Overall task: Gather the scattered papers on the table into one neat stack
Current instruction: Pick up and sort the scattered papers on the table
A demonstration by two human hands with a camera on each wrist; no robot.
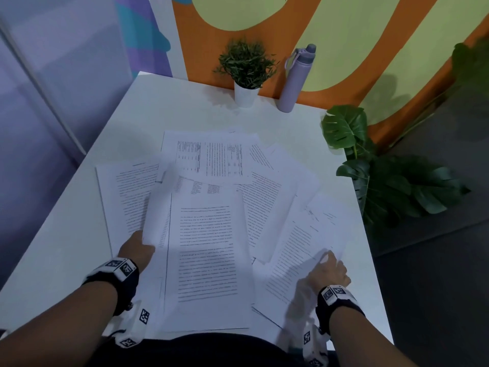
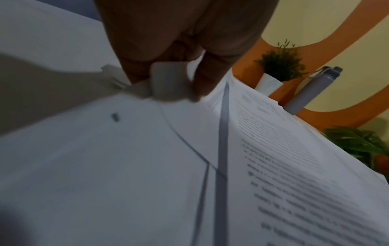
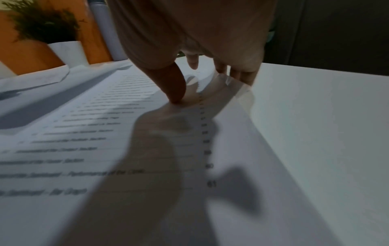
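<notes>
Several printed white papers lie overlapping across the white table (image 1: 185, 102). A text page (image 1: 209, 247) lies in the middle in front of me. My left hand (image 1: 137, 247) grips the near edge of a sheet (image 1: 158, 207) that curls up off the pile at the left; in the left wrist view the hand (image 2: 168, 83) has that paper edge bent between fingers and thumb. My right hand (image 1: 329, 266) pinches the right edge of a slanted sheet (image 1: 304, 242). In the right wrist view, the thumb (image 3: 176, 98) presses on top and the fingers show through from under the sheet.
A small potted plant (image 1: 246, 94) and a lilac bottle (image 1: 293, 83) stand at the table's far edge by the orange wall. A large leafy plant (image 1: 383, 176) stands on the floor beside the right edge. Another page (image 1: 124, 186) lies at the left.
</notes>
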